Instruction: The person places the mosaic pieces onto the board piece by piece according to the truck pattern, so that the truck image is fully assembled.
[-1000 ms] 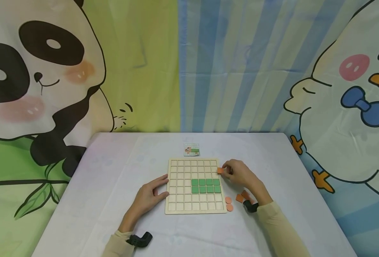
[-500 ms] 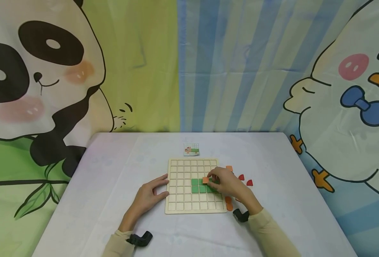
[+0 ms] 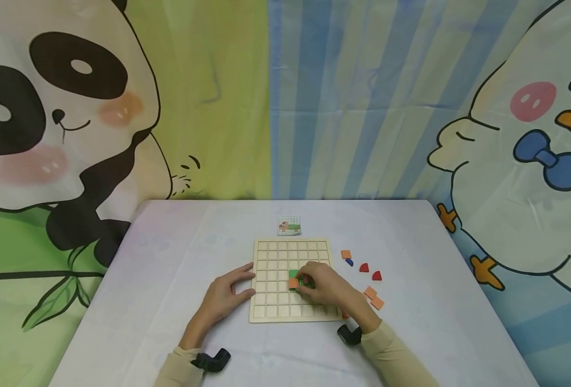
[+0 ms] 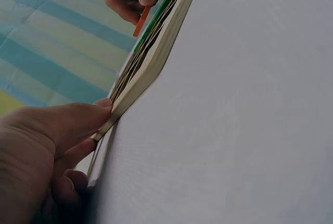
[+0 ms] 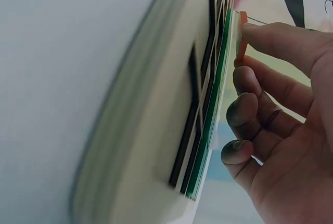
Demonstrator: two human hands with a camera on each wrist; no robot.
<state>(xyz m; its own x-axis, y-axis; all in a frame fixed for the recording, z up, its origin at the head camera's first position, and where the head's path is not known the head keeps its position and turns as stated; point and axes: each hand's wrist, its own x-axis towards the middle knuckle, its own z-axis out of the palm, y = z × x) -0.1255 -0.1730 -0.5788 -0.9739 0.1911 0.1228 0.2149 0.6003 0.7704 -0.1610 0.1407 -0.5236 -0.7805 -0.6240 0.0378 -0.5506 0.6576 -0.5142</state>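
My right hand [image 3: 325,283]: thumb and finger pinch square orange tile [image 3: 293,283], just above green tiles [image 3: 294,273], not touching. Tile lies left of my palm. My left hand [image 3: 223,294]: fingers spread, touching board's [image 3: 272,310] left edge. Picture card [image 3: 289,226] beyond board.

1. Head view is looking forward, down, from farther back.
2. Left-wrist view is peering close along board [image 4: 160,52] toward right hand [image 3: 331,282].
3. Right-wrist view is facing leftward, close; both wrists are sharing board, orange tile [image 5: 241,44].
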